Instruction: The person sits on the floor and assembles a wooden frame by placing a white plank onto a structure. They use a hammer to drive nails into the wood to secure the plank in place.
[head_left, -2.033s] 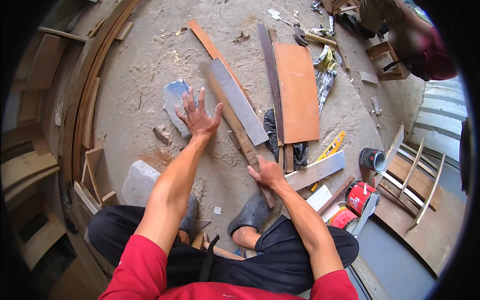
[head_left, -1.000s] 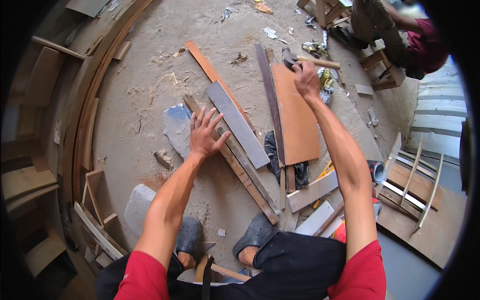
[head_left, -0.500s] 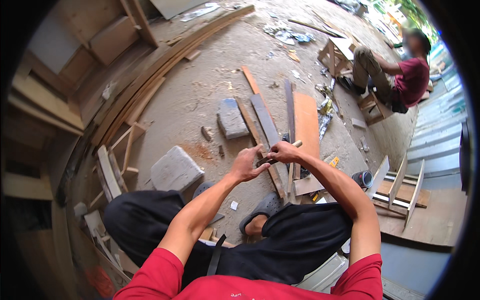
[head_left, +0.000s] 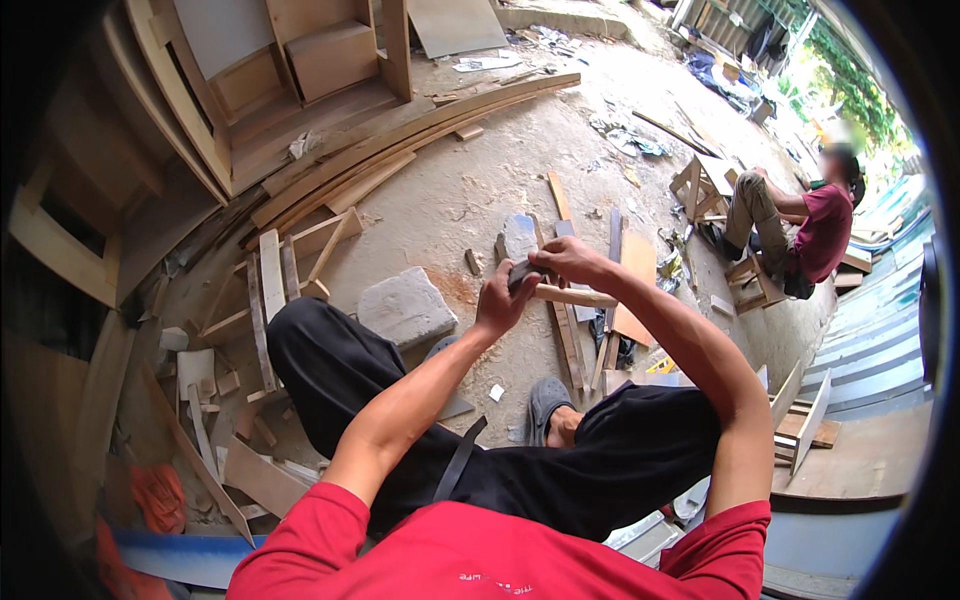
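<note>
Hammer (head_left: 580, 296) held in 2 hands, raised off concrete floor (head_left: 470, 200), handle pointing right. Left hand (head_left: 503, 298): fingers and thumb closed about dark head. Right hand (head_left: 573, 262): fingertips pinching head from above; exact contact partly hidden. Step in hand, judged: handling head close up. Next move calls for steady left grasp while right fingers work. Wood strips (head_left: 568, 345) lie beyond; stone block (head_left: 405, 307) left; long planks (head_left: 420, 130) along floor's upper-left edge.
</note>
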